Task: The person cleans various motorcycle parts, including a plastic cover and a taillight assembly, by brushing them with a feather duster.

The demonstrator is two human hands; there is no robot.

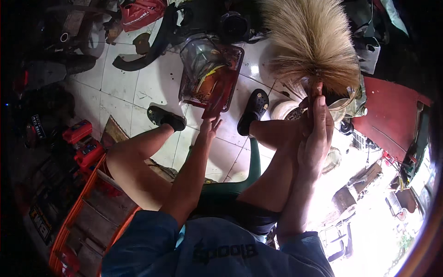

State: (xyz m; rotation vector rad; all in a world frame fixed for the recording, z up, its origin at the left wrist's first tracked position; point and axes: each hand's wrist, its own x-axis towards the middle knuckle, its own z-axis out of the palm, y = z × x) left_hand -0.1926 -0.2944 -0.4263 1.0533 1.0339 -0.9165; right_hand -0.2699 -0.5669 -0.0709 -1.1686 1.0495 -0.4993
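My right hand [315, 131] is closed round the short reddish handle of a bristle duster [309, 39]. Its wide fan of tan bristles points away from me, above my right knee. Between my knees, my left hand [211, 127] grips the near end of a long, flat, dark-red strip [214, 106], whose exact kind I cannot make out. The strip reaches over a red plastic basket [240, 62] on the floor. Inside the basket lie a clear plastic piece [196, 53] and something orange and yellow, partly covered by the strip.
Black curved parts [138, 62] and a red bag [140, 14] lie beyond the basket on white tiles. A pale bucket [284, 110] stands beside my right clog [255, 111]. Red cases [87, 150] and an orange-edged rack [76, 207] are at left, a red panel [387, 115] at right.
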